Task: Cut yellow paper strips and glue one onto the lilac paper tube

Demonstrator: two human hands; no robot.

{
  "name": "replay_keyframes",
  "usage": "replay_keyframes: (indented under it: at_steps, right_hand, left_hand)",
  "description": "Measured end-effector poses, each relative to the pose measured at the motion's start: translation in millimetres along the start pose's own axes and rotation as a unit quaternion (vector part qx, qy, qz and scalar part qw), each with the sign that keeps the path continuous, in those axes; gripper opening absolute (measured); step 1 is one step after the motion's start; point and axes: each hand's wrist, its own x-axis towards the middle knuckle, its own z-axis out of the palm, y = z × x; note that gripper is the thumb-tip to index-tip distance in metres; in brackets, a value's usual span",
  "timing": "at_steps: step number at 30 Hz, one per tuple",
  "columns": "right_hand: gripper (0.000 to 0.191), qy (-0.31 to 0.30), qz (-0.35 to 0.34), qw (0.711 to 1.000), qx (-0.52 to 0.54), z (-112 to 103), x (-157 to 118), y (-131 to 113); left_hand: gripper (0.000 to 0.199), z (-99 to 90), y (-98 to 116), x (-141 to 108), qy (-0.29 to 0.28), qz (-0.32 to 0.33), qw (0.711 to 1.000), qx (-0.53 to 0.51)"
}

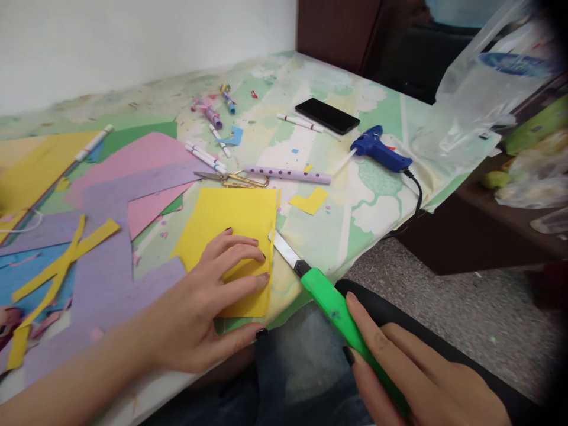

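Observation:
My left hand lies spread over a folded sheet of yellow paper, pressing it onto the table near the front edge. In my right hand is a green utility knife, with its blade out. The blade's tip is at the right edge of the yellow paper, where a narrow strip shows along the side. Just beyond the paper lie gold-handled scissors and a lilac paper tube with dark dots.
A blue glue gun with its cord rests at the right, near a black phone. Several markers lie behind the scissors. Purple paper, pink paper and crossed yellow strips cover the left. A plastic bag stands at the far right.

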Motion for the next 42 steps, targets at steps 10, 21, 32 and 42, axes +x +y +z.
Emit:
replay_keyframes:
  at_steps: [10,21,32,42]
  right_hand:
    - [0.044,0.035,0.041,0.994,0.095,-12,-7,37]
    - [0.042,0.075,0.073,0.993,0.047,-12,30,63]
    - [0.036,0.122,0.117,0.982,0.085,19,31,67]
    - [0.036,0.168,0.104,0.972,0.125,20,34,81]
  left_hand:
    - [0.027,2.0,-3,-3,0.031,-0.012,0.999,-0.014]
    - [0.056,-25.3,-50,-7,0.069,-0.378,0.894,0.23]
    - [0.025,-48.7,-46,6,-0.001,-0.485,0.873,0.047]
    - [0.019,-79.0,-91,1,0.101,-0.509,0.839,0.165]
